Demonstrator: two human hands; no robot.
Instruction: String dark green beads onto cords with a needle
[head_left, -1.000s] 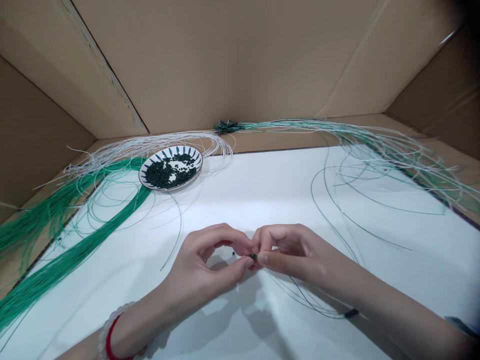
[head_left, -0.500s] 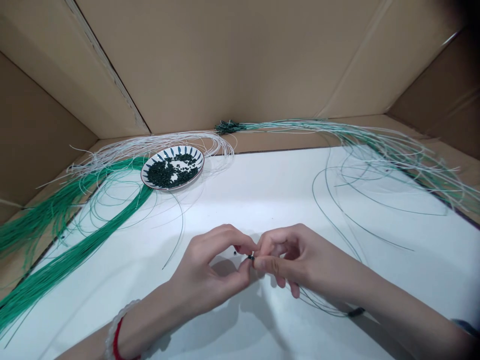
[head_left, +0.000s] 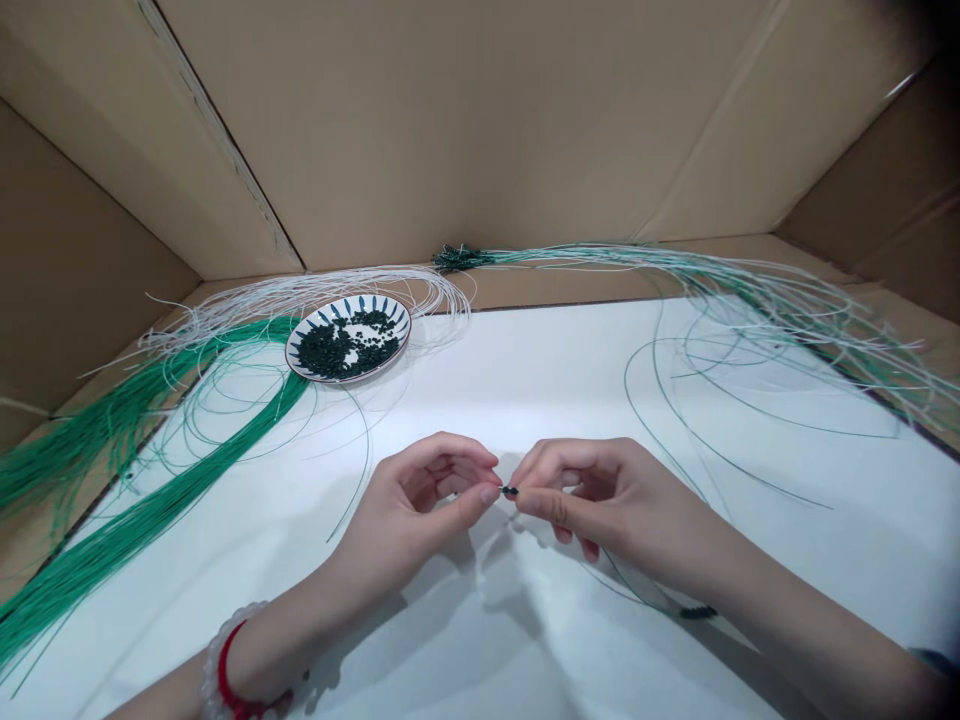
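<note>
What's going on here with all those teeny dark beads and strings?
A person's right grip pinches a short row of dark beads above the white board. The left grip is right at its other end, though I can't tell if it's holding on. Farther back, a plate holds more loose beads, with green strands nearby.

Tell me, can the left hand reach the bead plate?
Probably yes: the plate sits ahead of the left hand, and just a thin strand on the white surface seems to lie between. That hand is near dark beads the right hand pinches, though.
</note>
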